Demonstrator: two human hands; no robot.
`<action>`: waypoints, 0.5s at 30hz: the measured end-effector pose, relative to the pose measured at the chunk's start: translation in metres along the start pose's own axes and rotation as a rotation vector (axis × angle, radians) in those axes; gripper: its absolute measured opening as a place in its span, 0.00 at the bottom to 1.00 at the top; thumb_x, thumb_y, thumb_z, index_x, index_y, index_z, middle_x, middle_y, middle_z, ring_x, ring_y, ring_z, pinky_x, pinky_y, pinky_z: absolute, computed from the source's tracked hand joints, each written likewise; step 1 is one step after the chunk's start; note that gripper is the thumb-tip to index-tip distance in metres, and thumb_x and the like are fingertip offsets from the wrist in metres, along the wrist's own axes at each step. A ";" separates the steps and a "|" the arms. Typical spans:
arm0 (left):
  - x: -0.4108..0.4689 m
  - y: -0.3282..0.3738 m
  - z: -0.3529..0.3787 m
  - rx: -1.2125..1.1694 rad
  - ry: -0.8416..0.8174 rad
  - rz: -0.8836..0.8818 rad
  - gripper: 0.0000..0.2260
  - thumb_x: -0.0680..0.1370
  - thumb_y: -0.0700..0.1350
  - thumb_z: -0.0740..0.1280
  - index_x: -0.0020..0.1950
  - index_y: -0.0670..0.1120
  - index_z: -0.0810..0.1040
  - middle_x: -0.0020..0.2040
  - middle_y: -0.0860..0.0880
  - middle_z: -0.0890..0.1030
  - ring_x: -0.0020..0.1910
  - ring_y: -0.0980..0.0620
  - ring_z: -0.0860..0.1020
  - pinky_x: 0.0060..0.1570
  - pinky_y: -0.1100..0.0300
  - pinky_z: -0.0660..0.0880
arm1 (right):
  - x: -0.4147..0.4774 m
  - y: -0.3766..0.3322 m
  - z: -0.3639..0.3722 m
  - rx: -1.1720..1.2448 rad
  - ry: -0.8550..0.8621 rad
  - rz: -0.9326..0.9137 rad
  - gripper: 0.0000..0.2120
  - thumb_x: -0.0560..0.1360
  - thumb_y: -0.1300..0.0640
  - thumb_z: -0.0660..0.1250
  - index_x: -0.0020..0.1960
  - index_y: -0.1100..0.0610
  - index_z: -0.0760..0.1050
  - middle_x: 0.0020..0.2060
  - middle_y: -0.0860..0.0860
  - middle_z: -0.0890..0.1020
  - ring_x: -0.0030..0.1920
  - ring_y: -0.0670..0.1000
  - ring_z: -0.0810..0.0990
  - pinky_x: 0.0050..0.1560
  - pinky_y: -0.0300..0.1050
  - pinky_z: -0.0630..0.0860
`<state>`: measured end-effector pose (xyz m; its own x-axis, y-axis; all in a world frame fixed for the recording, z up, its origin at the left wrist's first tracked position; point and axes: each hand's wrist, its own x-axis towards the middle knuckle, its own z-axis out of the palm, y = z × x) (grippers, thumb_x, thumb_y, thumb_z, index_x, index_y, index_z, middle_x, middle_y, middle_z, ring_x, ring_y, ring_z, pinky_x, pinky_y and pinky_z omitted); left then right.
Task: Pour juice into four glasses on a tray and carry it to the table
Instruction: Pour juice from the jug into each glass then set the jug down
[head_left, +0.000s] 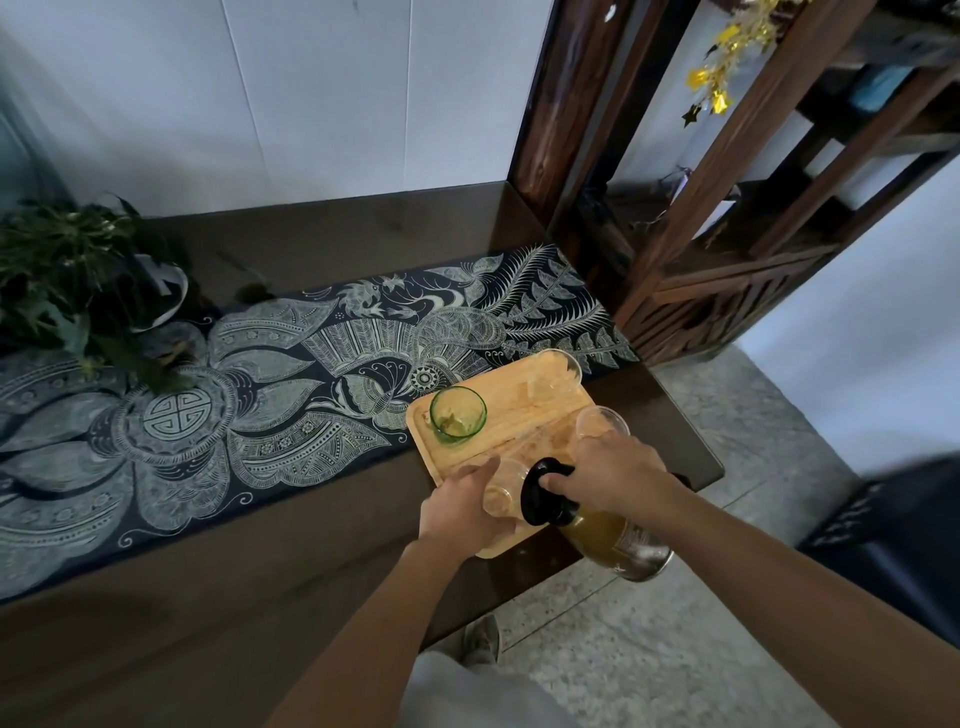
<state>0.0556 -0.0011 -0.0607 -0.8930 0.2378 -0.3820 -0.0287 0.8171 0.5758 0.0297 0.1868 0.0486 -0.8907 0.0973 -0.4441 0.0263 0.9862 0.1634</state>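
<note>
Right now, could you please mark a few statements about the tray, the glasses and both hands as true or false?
1. The right hand grips the tilted juice jug by its black top. True.
2. The green glass stands directly on the patterned runner. False: it stands on the wooden tray.
3. The left hand holds the near clear glass. True.
4. The potted plant sits at the table's right end. False: it is at the left end.
5. The jug is empty. False: yellowish juice shows inside it.

green glass (457, 414), tan wooden tray (511, 415), black-and-white patterned runner (270, 374)
</note>
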 end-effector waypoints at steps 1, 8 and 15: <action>0.000 0.000 0.000 -0.001 -0.001 -0.003 0.45 0.68 0.64 0.75 0.80 0.62 0.57 0.76 0.52 0.71 0.67 0.42 0.76 0.59 0.46 0.76 | 0.000 -0.001 -0.001 -0.002 0.000 -0.002 0.26 0.69 0.26 0.61 0.46 0.49 0.69 0.44 0.49 0.73 0.44 0.53 0.72 0.39 0.48 0.68; 0.001 0.000 0.001 -0.023 0.010 -0.012 0.45 0.67 0.63 0.76 0.80 0.63 0.58 0.74 0.52 0.73 0.66 0.42 0.76 0.58 0.47 0.77 | 0.003 -0.010 -0.006 -0.049 0.004 -0.017 0.26 0.69 0.25 0.61 0.46 0.48 0.68 0.44 0.49 0.71 0.45 0.52 0.70 0.36 0.47 0.63; 0.001 -0.001 0.003 -0.028 0.026 -0.007 0.46 0.66 0.65 0.77 0.79 0.63 0.59 0.72 0.52 0.74 0.66 0.42 0.76 0.57 0.46 0.76 | 0.004 -0.014 -0.011 -0.096 0.041 -0.065 0.24 0.69 0.26 0.61 0.40 0.47 0.65 0.41 0.48 0.70 0.42 0.51 0.69 0.28 0.44 0.55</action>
<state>0.0561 0.0001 -0.0644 -0.9041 0.2181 -0.3674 -0.0471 0.8037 0.5931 0.0211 0.1717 0.0541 -0.9068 0.0267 -0.4207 -0.0737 0.9726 0.2205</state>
